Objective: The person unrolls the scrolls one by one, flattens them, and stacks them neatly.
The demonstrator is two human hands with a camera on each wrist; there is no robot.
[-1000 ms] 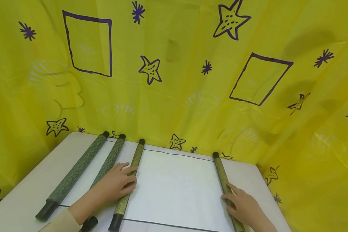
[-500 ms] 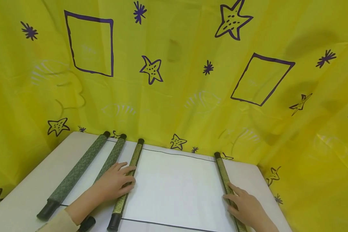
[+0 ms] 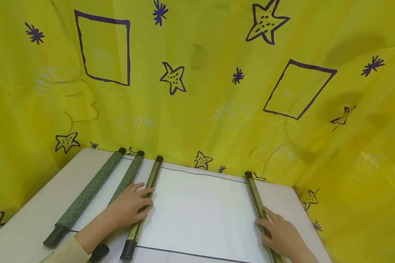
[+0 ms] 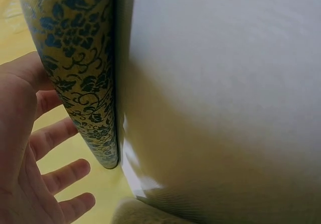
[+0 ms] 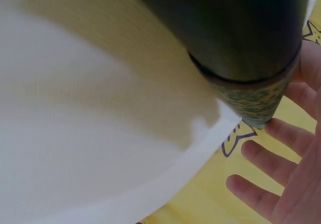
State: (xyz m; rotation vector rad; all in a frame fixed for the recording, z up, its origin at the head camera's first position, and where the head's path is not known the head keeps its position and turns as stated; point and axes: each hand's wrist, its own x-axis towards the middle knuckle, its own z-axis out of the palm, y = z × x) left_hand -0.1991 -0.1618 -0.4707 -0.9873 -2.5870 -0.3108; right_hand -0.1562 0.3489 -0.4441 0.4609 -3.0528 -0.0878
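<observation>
- With the white sheet (image 3: 197,219) being taken as the clock's centre, it is being bordered by a gold-patterned left roller (image 3: 153,175) at nine o'clock and a matching right roller (image 3: 255,195) at three, all being supported by the pale table (image 3: 283,199).
- The left roller is being touched by the left hand (image 3: 131,205); its fingers are being kept loose and spread, not curled round it.
- The right roller is being touched by the right hand (image 3: 281,235), likewise with fingers being left relaxed and apart.
- Between nine and ten o'clock, a second strip (image 3: 99,202) is being flanked by an outer green roller (image 3: 92,188) and an inner green roller (image 3: 128,179).
- The inner green roller is being crossed and partly hidden by the left forearm (image 3: 95,228), whose pale sleeve (image 3: 69,252) is being seen at eight.
- At twelve, the table's far edge is being closed off by a yellow curtain (image 3: 197,120); whether it is being touched by the rollers' dark tips cannot be told.
</observation>
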